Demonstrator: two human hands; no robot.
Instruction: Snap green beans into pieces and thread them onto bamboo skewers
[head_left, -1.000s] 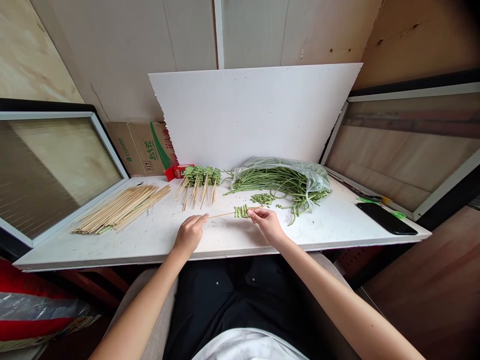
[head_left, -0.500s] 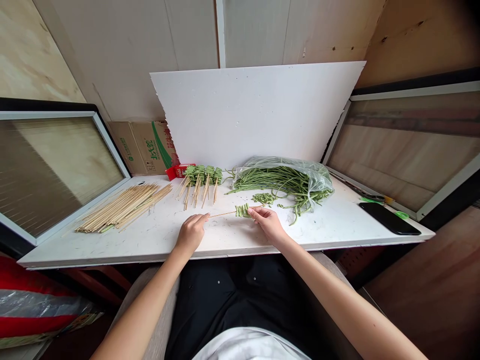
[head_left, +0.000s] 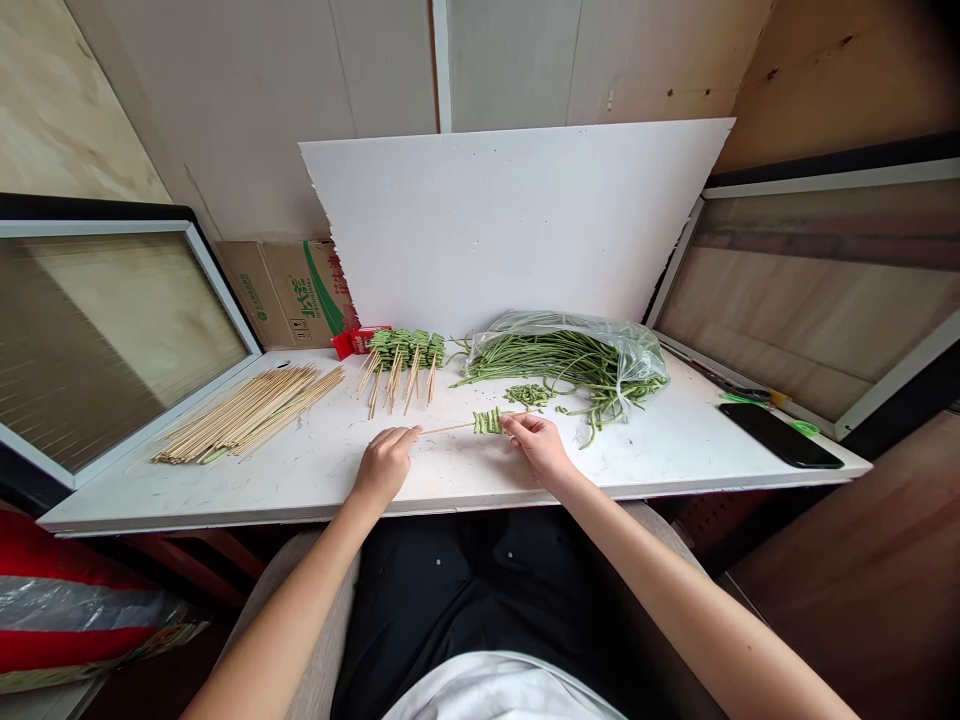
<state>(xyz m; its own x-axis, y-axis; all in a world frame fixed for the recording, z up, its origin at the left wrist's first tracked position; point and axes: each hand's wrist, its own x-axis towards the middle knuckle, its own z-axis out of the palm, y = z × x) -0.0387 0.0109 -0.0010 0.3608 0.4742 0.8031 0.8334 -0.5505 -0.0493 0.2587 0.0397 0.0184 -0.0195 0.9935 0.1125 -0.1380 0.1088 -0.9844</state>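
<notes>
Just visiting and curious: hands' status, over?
Left fingers holding bare end of skewer. Right fingers beside threaded bean pieces. Cut beans just beyond, not blocking.

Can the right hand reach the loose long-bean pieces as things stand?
Likely yes: the loose long-bean pieces lie just beyond the right hand with no barrier between, though it holds the skewer.

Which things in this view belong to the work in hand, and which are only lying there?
Seem part of the work:
held skewer
bean pieces on it
loose cut pieces
bagged long beans
loaded skewers
bare skewers

Seem only lying there:
black phone
cardboard box
</notes>
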